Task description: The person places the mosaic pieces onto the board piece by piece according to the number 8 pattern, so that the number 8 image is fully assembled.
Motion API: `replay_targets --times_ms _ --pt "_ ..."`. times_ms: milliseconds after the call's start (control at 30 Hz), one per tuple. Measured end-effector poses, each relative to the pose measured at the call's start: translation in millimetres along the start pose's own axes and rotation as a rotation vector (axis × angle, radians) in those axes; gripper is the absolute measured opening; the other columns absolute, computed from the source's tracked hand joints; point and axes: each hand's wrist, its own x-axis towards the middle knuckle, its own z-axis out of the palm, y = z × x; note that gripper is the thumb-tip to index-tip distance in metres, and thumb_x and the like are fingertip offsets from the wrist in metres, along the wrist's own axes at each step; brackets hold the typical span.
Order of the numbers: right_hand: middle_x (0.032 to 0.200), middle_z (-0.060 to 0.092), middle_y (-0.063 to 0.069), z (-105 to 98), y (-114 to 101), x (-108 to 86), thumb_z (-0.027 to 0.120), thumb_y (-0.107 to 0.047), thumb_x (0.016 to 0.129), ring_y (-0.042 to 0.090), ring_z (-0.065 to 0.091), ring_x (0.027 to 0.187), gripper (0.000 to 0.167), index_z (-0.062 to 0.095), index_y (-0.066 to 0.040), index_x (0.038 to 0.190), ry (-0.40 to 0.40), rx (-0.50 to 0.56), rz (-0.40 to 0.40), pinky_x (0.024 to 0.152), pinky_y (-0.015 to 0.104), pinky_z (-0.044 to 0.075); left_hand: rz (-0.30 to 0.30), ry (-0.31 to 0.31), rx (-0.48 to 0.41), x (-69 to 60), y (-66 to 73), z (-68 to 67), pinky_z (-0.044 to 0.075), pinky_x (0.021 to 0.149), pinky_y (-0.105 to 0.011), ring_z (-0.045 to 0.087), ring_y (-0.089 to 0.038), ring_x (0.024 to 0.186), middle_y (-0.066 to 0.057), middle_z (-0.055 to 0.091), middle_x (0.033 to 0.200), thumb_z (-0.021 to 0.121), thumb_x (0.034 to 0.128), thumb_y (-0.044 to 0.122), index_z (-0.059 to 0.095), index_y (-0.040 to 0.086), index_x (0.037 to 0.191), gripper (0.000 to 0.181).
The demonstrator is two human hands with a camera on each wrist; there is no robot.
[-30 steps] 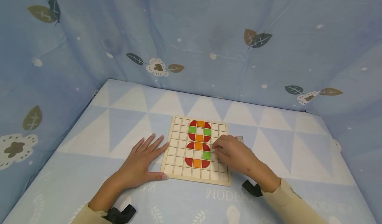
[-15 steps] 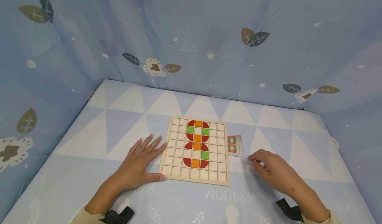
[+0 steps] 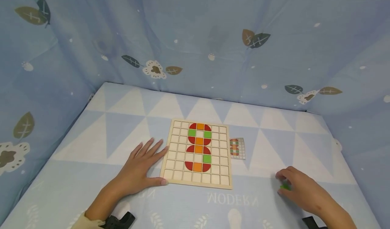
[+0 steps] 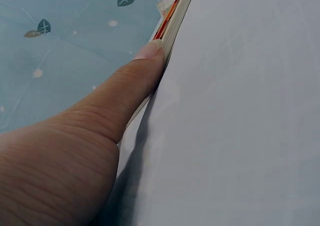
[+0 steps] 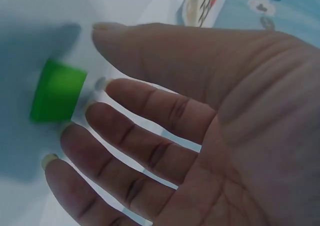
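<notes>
A wooden grid board (image 3: 230, 185) lies on the cloth, its pale cells partly filled with red rounded, orange and green square tiles. My left hand (image 3: 137, 171) rests flat beside its left edge, fingers spread. The thumb (image 4: 120, 88) touches the board's edge in the left wrist view. My right hand (image 3: 304, 188) hovers low over the cloth at the right, fingers loosely bent. A green block (image 5: 57, 91) lies just past its fingertips, apart from the thumb; in the head view the hand partly hides it.
A small pattern card (image 3: 237, 149) with a printed grid lies against the board's right side. Blue and white triangle-patterned cloth (image 3: 274, 144) covers the table. Blue fabric curtain (image 3: 195, 46) stands behind it and at the sides.
My right hand has left the board and moved right and toward me, to the green block. The pattern card has come into full view. The left hand stays at the board's edge.
</notes>
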Motion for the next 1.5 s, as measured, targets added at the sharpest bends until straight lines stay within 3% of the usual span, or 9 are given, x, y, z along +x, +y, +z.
replay_targets --times_ms 233,433,633,833,1133,1500 --pt "0.101 0.06 -0.005 7.0 10.5 -4.1 0.089 -0.018 0.082 0.015 0.058 0.092 0.037 0.067 -0.008 0.11 -0.048 0.036 0.061 0.079 0.039 0.055 -0.006 -0.004 0.007 -1.5 -1.7 0.2 0.003 0.125 -0.058 0.004 -0.032 0.161 -0.001 0.022 0.173 0.076 0.0775 0.075 0.035 0.027 0.165 0.108" --pt "0.088 0.057 -0.003 8.9 16.1 -4.9 0.087 -0.013 0.084 0.013 0.053 0.081 0.027 0.063 -0.009 0.096 -0.032 0.084 0.07 0.068 0.03 0.049 0.003 0.001 0.001 -1.5 -2.1 -0.1 0.003 0.125 -0.057 0.003 -0.031 0.161 0.0 0.02 0.173 0.075 0.0783 0.075 0.034 0.028 0.166 0.107" --pt "0.085 0.057 -0.003 8.2 18.9 -2.4 0.086 -0.015 0.085 0.014 0.053 0.079 0.028 0.06 -0.009 0.093 -0.046 0.131 0.087 0.064 0.028 0.047 0.012 0.003 -0.002 -0.4 -1.0 0.0 0.003 0.125 -0.057 0.004 -0.03 0.161 0.0 0.02 0.173 0.074 0.0775 0.077 0.034 0.027 0.165 0.109" --pt "0.079 0.054 -0.003 11.4 14.7 -5.7 0.084 -0.012 0.088 0.009 0.049 0.071 0.026 0.058 -0.012 0.092 0.021 0.165 0.059 0.059 0.026 0.044 0.005 0.004 -0.011 0.0 -1.1 1.4 0.002 0.125 -0.057 0.003 -0.029 0.161 0.001 0.02 0.173 0.076 0.0763 0.076 0.035 0.028 0.165 0.109" --pt "0.081 0.057 -0.01 1.8 -16.0 0.9 0.08 -0.005 0.09 0.003 0.051 0.072 0.02 0.064 -0.017 0.093 0.185 0.148 -0.103 0.061 0.025 0.048 0.0 0.005 -0.008 -1.2 -1.1 0.7 0.002 0.125 -0.057 0.003 -0.03 0.161 0.0 0.02 0.173 0.078 0.0768 0.073 0.035 0.027 0.165 0.109" --pt "0.077 0.057 -0.012 -11.1 -72.6 27.3 0.082 -0.015 0.092 0.006 0.052 0.071 0.017 0.065 -0.018 0.091 0.17 0.147 -0.186 0.062 0.025 0.049 0.01 0.007 0.011 -1.3 -2.6 2.3 0.001 0.125 -0.056 0.003 -0.03 0.161 0.001 0.019 0.174 0.075 0.0778 0.076 0.033 0.028 0.166 0.108"
